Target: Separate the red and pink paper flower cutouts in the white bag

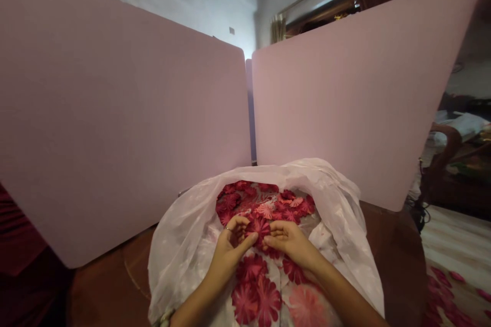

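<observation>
Between my two hands is a dark red artificial flower (258, 228), a flat round of petals. My left hand (235, 245) pinches its left side, with the thumb across the front. At its right edge, my right hand (287, 240) has its thumb and fingers closed on the petals. Below them, several more red flowers (251, 291) and a paler pink flower (307, 305) lie on a white plastic bag (184, 245). Further red and pink flowers (265, 209) fill the bag's open mouth beyond my hands.
Two tall pink panels (153, 102) stand behind the bag, with a narrow gap between them. The bag rests on a brown table (111, 286). At right are a wooden chair (447, 143) and red petals (445, 286) on the floor.
</observation>
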A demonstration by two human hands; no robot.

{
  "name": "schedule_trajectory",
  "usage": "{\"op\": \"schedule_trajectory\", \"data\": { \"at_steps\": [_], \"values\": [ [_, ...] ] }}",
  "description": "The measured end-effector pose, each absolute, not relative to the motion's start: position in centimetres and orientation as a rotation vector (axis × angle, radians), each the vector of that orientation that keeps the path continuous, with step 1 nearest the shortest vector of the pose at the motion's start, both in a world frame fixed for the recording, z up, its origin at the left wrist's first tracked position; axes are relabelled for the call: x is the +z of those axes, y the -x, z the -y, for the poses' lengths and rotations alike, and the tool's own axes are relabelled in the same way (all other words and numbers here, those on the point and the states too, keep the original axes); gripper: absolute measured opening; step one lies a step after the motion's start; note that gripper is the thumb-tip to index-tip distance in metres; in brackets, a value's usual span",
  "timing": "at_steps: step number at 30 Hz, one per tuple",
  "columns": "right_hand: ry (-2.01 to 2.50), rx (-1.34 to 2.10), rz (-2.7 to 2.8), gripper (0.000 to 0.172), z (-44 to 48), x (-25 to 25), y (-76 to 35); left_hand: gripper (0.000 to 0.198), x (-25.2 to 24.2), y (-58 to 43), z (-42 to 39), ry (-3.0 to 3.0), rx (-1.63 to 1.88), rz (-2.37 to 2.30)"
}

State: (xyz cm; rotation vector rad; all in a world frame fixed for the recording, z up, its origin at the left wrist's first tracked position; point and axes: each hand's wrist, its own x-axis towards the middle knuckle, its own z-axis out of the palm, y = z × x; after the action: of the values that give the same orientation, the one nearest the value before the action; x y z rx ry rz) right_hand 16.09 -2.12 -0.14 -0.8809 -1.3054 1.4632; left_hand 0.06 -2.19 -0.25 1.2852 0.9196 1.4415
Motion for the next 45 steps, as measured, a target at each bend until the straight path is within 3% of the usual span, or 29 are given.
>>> {"op": "schedule_trajectory", "data": {
  "at_steps": [8,20,30,40,45],
  "values": [
    [0.854,1.281,1.399,0.025,2.3,0.0,-15.8,0.035,-0.5,-0.4,2.2,-1.175,1.449,-0.877],
    [0.854,1.216,1.46,0.026,1.9,-0.9,-15.4,0.024,-1.4,-0.2,2.0,-1.33,1.317,-0.932],
    [0.906,1.209,1.471,0.01,2.1,-0.4,-15.9,0.016,-0.7,-0.4,2.5,-1.469,1.392,-0.969],
    [1.068,0.734,1.726,0.017,3.0,-0.1,-15.1,0.016,-1.1,0.0,2.0,-1.644,1.437,-1.069],
    [1.097,0.729,1.728,0.018,3.2,-0.1,-14.8,0.017,-1.2,0.0,2.0,-1.51,1.37,-0.947]
  ]
}}
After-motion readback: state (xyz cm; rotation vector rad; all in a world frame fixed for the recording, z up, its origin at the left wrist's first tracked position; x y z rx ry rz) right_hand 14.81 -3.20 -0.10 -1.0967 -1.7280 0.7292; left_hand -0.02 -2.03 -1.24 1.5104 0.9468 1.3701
